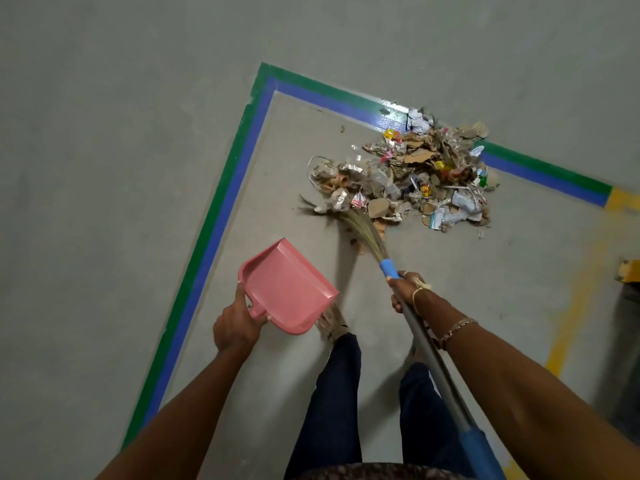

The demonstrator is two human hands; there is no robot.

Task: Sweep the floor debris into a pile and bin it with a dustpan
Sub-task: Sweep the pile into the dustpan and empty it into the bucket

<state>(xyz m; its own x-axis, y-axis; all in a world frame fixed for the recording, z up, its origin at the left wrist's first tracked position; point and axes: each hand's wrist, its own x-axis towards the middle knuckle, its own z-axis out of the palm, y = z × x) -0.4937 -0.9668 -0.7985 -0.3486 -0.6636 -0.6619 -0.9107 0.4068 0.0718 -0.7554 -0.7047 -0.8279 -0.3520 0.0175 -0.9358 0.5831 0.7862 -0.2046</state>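
Light, loose paper-and-cardboard pile [408,171] at one o'clock likely scatters easily; left grip [235,327] holds the stiff dustpan [287,289] by its handle, right grip [410,292] clasps the broom [369,237] by its shaft.

Gripping the stub handle of the dustpan [287,289] with the left hand [239,327], thumb stretched up along its rear edge, fingers curled beneath. Clasping the shaft of the broom [389,268] with the right hand [410,292], fingers wrapped round just behind the blue collar. Reaching both bare forearms forward, left hand well apart from the right, slightly nearer the body.
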